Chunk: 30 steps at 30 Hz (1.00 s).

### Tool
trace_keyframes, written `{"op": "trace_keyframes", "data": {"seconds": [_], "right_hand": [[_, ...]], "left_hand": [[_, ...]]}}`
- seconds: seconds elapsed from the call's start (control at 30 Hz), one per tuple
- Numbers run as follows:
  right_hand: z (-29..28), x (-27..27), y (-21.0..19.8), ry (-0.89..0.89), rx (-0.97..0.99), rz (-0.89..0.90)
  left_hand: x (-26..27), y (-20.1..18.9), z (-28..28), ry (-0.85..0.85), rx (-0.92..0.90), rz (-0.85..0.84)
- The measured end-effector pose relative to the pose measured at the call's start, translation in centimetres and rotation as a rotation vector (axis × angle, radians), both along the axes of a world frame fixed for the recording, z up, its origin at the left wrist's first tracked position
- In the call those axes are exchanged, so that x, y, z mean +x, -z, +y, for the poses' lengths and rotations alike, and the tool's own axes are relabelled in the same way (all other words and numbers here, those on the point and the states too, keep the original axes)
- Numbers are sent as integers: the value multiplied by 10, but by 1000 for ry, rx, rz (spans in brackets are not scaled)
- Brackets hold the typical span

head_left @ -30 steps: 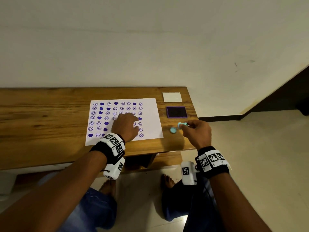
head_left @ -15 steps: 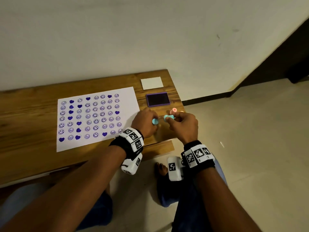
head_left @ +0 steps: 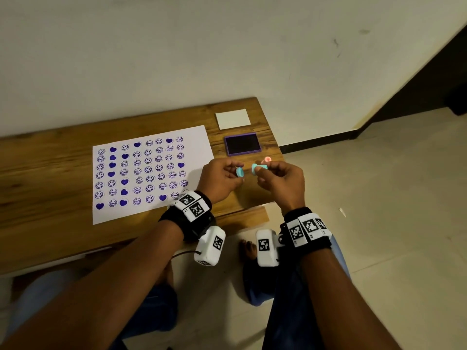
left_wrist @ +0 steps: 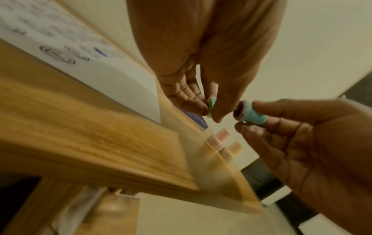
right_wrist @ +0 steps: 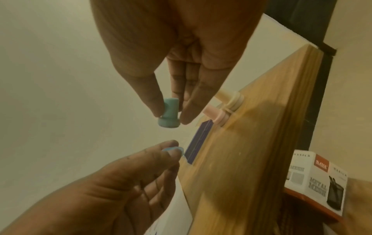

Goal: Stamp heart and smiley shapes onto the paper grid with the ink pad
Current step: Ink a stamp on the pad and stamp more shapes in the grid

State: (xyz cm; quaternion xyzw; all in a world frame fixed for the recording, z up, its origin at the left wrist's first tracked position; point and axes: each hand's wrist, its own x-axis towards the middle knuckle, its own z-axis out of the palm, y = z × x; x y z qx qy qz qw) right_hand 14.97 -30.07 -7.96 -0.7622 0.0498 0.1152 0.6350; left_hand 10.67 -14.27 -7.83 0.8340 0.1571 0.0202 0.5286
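A white paper grid [head_left: 199, 137] full of purple hearts and smileys lies on the wooden table [head_left: 50, 160]. To its right sits the open purple ink pad [head_left: 242, 144]. Above the table's right end my left hand [head_left: 221, 179] pinches a small teal cap [head_left: 239, 171] [left_wrist: 211, 105] [right_wrist: 173, 150]. A short gap to its right, my right hand [head_left: 279, 183] pinches the teal stamp [head_left: 259, 168] [left_wrist: 252, 114] [right_wrist: 168, 114], its inked face turned toward the cap. A pink stamp [head_left: 266, 159] [right_wrist: 216, 116] stands on the table behind my right hand.
A white card [head_left: 233, 118] lies behind the ink pad near the wall. A cream stamp [right_wrist: 231, 98] stands beside the pink one at the table's right edge. A printed box [right_wrist: 318, 179] sits under the table. Tiled floor lies to the right.
My left hand left the paper, moved right and took the teal cap off the table. My right hand lifted the teal stamp; both now meet above the table's right end.
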Motion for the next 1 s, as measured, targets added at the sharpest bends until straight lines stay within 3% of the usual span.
{"op": "trace_keyframes", "data": {"seconds": [0.13, 0.37, 1.0], "right_hand": [[2, -4, -6, -7, 132, 58], [4, -8, -8, -53, 163, 79], [4, -8, -10, -166, 196, 153]], "left_hand": [[-6, -5, 0, -41, -137, -26], [-12, -12, -1, -14, -150, -41], [-11, -24, 3, 165, 115, -103]]}}
